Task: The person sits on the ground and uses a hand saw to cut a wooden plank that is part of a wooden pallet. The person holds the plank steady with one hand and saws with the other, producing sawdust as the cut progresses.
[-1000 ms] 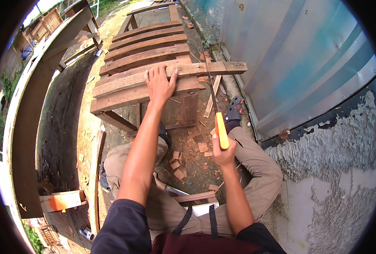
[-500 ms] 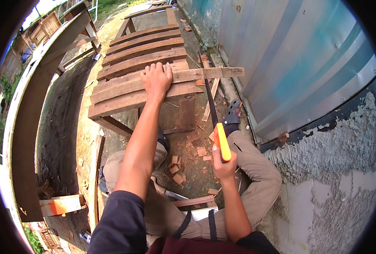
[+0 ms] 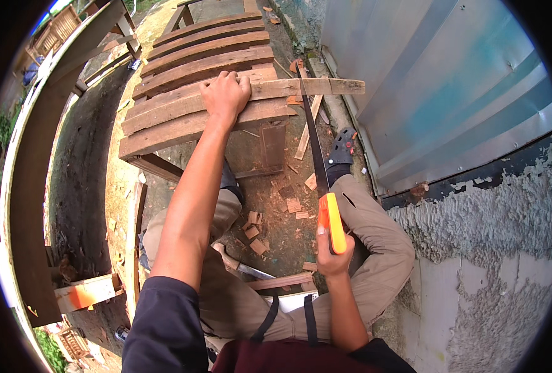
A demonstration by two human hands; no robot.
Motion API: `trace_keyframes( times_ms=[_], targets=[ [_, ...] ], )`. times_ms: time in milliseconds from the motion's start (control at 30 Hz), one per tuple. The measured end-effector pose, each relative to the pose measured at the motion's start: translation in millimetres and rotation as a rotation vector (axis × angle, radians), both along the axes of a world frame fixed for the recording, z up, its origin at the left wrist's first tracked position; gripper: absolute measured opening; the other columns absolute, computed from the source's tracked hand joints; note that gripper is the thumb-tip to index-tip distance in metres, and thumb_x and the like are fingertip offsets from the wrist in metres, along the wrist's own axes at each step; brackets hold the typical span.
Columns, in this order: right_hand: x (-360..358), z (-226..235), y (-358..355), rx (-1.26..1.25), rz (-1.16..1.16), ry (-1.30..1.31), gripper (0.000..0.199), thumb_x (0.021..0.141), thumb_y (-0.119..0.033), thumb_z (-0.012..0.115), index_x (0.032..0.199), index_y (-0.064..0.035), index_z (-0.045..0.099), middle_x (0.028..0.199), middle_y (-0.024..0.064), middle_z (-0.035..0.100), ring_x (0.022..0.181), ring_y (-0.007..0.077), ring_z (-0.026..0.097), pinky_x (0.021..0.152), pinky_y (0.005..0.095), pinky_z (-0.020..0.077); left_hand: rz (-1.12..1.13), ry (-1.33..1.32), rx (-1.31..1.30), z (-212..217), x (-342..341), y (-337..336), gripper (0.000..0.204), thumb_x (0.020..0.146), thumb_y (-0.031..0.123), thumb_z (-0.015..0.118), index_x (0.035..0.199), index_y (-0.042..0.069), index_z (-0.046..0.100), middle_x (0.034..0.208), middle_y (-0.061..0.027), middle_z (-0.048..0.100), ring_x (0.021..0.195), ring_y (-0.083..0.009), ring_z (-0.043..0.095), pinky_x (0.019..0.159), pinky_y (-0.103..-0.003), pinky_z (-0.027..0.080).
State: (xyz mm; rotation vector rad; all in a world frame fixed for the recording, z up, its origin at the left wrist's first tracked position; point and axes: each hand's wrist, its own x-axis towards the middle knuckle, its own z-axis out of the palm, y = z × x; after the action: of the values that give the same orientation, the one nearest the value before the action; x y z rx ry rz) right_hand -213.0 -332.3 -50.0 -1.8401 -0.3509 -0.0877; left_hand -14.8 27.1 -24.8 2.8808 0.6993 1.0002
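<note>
My right hand [image 3: 335, 253] is wrapped around the yellow and orange handle of a handsaw [image 3: 314, 140]. Its dark blade slants away from me, with its far part crossing a wooden plank [image 3: 276, 89]. That plank lies across a slatted wooden bench [image 3: 164, 138], and its right end juts out past the bench's side. With fingers curled over the plank's far edge, my left hand [image 3: 226, 96] presses it onto the slats. How deep the blade sits in the wood, I cannot tell.
Small wood offcuts [image 3: 258, 247] and sawdust litter the ground between my legs. A hammer-like tool [image 3: 241, 266] lies there too. A corrugated metal sheet [image 3: 425, 93] and rough wall [image 3: 468, 217] stand close on the right. A long wooden frame [image 3: 30, 186] runs along the left.
My right hand has drawn the saw back toward me, so its handle sits nearer my body. The left hand keeps its place on the plank; the whole view has shifted slightly.
</note>
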Motion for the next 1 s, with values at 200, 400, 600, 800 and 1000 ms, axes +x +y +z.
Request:
trace_keyframes(
  times_ms=[200,400,600,800,1000],
  targets=[
    [-45.9,-11.4,-36.6,-0.068,0.021,-0.056,0.011,0.088,-0.004,0.065,0.079,0.0023,0.066,0.058,0.0124,0.057,0.046,0.0266,0.06,0.048,0.0375,0.0464,-0.012,-0.045,0.013,-1.9,-1.9,-3.1,0.042,0.092,0.037,0.05,0.09,0.007,0.079,0.098,-0.0122,0.075,0.096,-0.0298,0.071,0.09,-0.049,0.041],
    [75.3,18.5,33.2,0.169,-0.011,0.162,0.024,0.095,-0.014,0.067,0.082,0.0054,0.066,0.059,0.008,0.055,0.057,0.0107,0.05,0.053,0.0339,0.041,-0.001,-0.002,0.029,2.1,-3.5,-9.9,0.038,0.093,0.033,0.051,0.089,0.007,0.077,0.1,-0.0106,0.075,0.097,-0.0288,0.07,0.093,-0.045,0.042],
    [189.3,78.2,110.8,0.117,0.089,0.049,0.044,0.096,-0.031,0.071,0.065,-0.0031,0.056,0.056,-0.0024,0.051,0.051,0.0105,0.047,0.051,0.0345,0.0369,0.026,0.026,0.034,2.7,2.1,-7.1,0.042,0.096,0.037,0.047,0.098,0.007,0.076,0.103,-0.0123,0.074,0.1,-0.0301,0.07,0.096,-0.049,0.041],
    [183.6,90.7,116.0,0.095,0.099,0.138,0.042,0.094,-0.032,0.071,0.068,-0.0027,0.057,0.057,-0.0024,0.052,0.053,0.0103,0.049,0.053,0.0343,0.0394,0.021,0.335,-0.239,24.3,14.1,1.6,0.055,0.095,0.043,0.044,0.128,0.005,0.067,0.14,-0.0171,0.061,0.131,-0.0324,0.056,0.109,-0.06,0.039],
    [177.5,58.9,99.4,0.051,0.039,0.061,0.037,0.093,-0.027,0.07,0.069,-0.0009,0.059,0.057,-0.0013,0.055,0.054,0.0105,0.051,0.054,0.0344,0.0403,-0.029,0.176,-0.279,32.2,15.7,-28.9,0.047,0.093,0.043,0.051,0.111,0.006,0.073,0.117,-0.0179,0.072,0.11,-0.0373,0.068,0.093,-0.054,0.052]
  ],
)
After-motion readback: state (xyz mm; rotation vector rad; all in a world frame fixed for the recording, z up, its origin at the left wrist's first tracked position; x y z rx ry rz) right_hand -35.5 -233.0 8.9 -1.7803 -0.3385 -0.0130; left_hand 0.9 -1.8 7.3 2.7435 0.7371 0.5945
